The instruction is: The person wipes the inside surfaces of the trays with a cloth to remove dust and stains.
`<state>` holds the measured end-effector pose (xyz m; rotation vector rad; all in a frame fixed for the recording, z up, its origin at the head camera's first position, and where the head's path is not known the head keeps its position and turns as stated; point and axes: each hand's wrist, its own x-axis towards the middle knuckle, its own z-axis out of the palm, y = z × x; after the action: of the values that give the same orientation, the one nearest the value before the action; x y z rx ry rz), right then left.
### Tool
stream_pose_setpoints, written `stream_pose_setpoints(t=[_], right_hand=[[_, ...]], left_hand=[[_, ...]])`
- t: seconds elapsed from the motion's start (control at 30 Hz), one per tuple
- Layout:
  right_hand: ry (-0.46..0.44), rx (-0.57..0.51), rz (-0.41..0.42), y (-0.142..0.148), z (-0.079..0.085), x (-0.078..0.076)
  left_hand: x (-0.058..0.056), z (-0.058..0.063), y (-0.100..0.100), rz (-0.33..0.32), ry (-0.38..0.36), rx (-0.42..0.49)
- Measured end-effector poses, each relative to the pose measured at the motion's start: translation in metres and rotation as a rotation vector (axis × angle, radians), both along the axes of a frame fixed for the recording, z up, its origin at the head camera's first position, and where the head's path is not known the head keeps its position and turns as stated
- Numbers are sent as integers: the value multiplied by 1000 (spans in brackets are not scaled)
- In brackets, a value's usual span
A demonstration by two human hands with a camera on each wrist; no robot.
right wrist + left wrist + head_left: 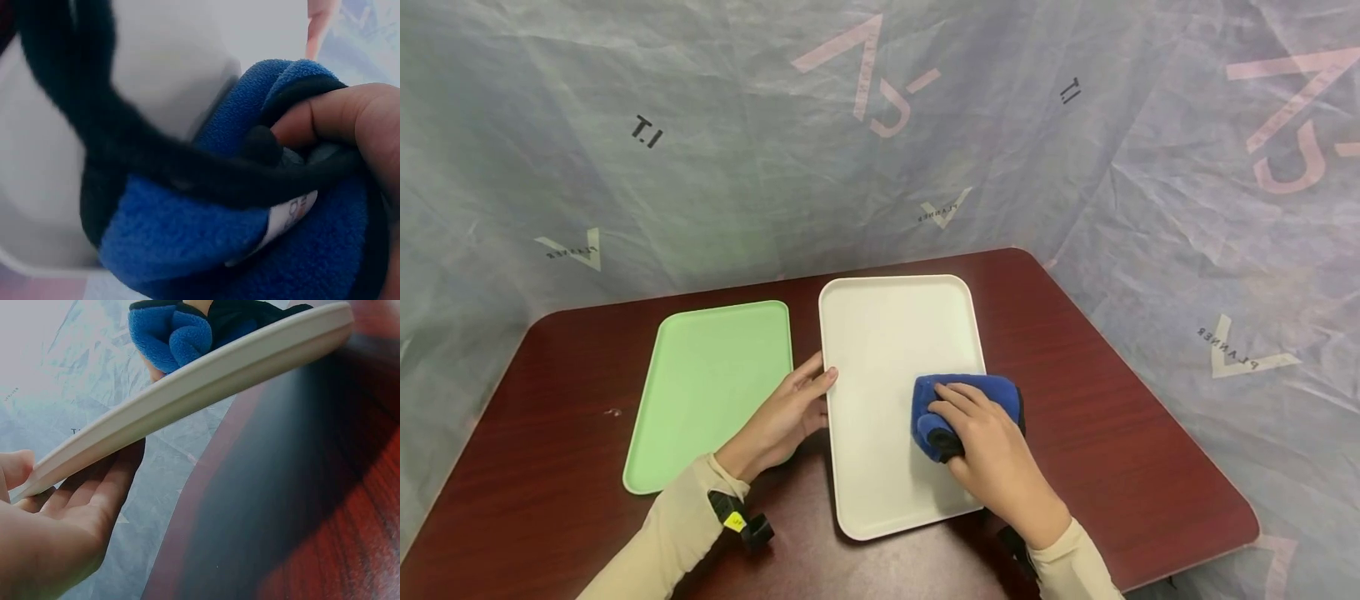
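Note:
My left hand [790,412] grips the left edge of a white rectangular tray [895,333], thumb on the rim and fingers underneath. In the left wrist view the tray [187,394] is lifted off the table, its underside showing over the wood. A folded blue towel [1000,396] with black edging lies against the tray's inner face at the right. My right hand [996,446] holds this towel, fingers spread over it and thumb tucked into its folds. The right wrist view shows the blue towel [181,231] bunched, with a white label [284,222].
A light green tray [715,375] lies flat on the dark red wooden table [1097,467], left of the white tray. Grey printed sheeting [715,183] hangs behind the table and along its sides. A black wrist strap [737,517] sits on the left sleeve.

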<state>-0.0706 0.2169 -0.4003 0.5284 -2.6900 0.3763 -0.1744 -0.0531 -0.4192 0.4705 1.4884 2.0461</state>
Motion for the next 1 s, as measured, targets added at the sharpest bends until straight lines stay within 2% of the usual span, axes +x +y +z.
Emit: stream_pose_setpoints(t=[0.2,0.33,1.0], right_hand=[[-1,-18,-54,19,2,-2],[0,-25,-62,25,2,-4],[-27,-45,-100,25,3,-3]], left_hand=[[0,1,0,-4,3,-2],[0,1,0,-4,0,4],[1,4,-2,-10,15,-2]])
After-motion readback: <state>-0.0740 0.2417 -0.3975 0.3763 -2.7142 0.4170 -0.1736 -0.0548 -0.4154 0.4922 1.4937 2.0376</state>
